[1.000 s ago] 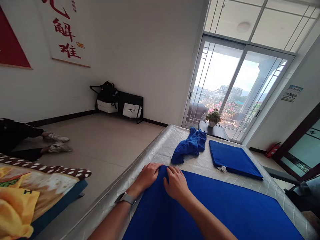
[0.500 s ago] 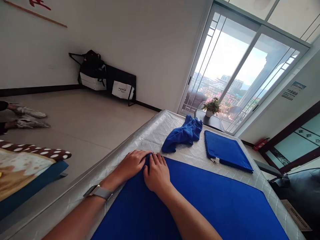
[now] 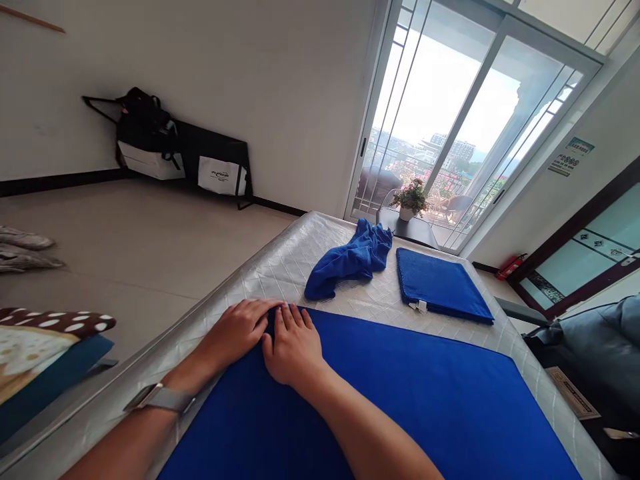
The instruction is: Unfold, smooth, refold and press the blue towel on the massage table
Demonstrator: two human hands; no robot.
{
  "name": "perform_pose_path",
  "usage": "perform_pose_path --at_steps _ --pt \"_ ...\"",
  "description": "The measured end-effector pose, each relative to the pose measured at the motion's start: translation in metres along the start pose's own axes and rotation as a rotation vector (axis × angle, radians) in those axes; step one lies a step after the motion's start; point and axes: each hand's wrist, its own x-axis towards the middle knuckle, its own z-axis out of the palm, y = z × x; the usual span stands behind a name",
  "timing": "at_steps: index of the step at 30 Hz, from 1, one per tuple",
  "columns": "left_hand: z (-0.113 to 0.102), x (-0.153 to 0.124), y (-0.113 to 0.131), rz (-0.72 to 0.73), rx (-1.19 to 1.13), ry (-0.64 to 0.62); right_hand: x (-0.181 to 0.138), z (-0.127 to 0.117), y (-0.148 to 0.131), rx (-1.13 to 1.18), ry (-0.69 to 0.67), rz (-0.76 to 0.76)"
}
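A large blue cloth [image 3: 400, 380] lies spread flat over a silvery quilted table cover [image 3: 280, 267]. At the cloth's far left corner rests my left hand [image 3: 245, 330], fingers stretched along the edge. My right hand [image 3: 294, 343] lies palm down on the cloth right beside it, its fingertips near the top edge and close to the left fingers. Beyond the hands sits a crumpled blue cloth [image 3: 350, 259]. To its right is a folded blue cloth [image 3: 443, 285] with a small white label.
A potted plant [image 3: 411, 200] stands on a dark chair behind the table, before sliding glass doors. Black bags [image 3: 145, 123] and a white bag [image 3: 220, 176] rest along the wall. A person's shoes [image 3: 25, 250] and a dotted fabric [image 3: 55, 320] are at left.
The view has swung slightly, so the scene shifts left. Both hands stay flat at the cloth's corner, with little change in their pose.
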Motion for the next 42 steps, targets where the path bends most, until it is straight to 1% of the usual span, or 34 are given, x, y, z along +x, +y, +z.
perform_pose_path --at_steps 10,21,27,42 --pt "0.0 0.0 0.002 0.0 -0.003 -0.034 -0.002 -0.003 0.002 0.015 -0.057 0.026" --pt "-0.005 0.0 0.009 -0.011 -0.029 -0.014 -0.008 -0.009 0.007 -0.006 -0.073 0.077" --pt "-0.009 0.001 0.013 -0.016 -0.031 -0.027 -0.014 -0.014 0.016 -0.005 -0.089 0.083" --pt "-0.006 0.0 0.011 -0.006 -0.074 0.008 -0.034 -0.028 0.039 -0.041 -0.105 0.153"
